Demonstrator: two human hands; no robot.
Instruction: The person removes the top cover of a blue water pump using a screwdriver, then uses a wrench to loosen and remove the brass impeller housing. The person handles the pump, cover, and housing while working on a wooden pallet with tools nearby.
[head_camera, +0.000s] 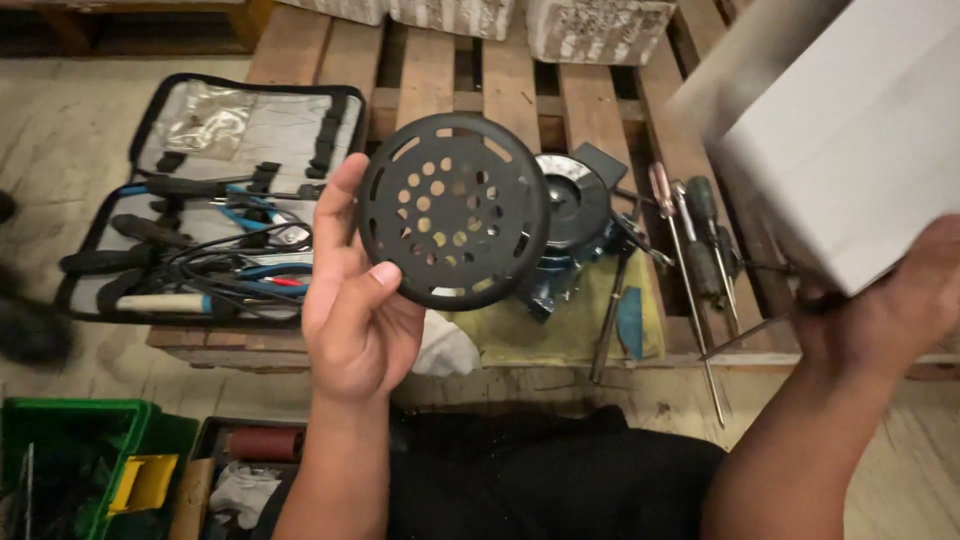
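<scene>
Right hand (890, 300): nearest the lens, clasping a blurred white box (850, 140) from below, right of the pallet (440, 70).
Left hand (355, 300): pinching a perforated black disc (455, 210) upright above the pallet's front edge.
Technique: a rim-only grip seems steadiest.

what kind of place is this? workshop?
Likely an informal repair workshop. The left hand holds a black perforated round cover over a wooden pallet used as a bench, with an open tool case and loose screwdrivers on it.
</scene>
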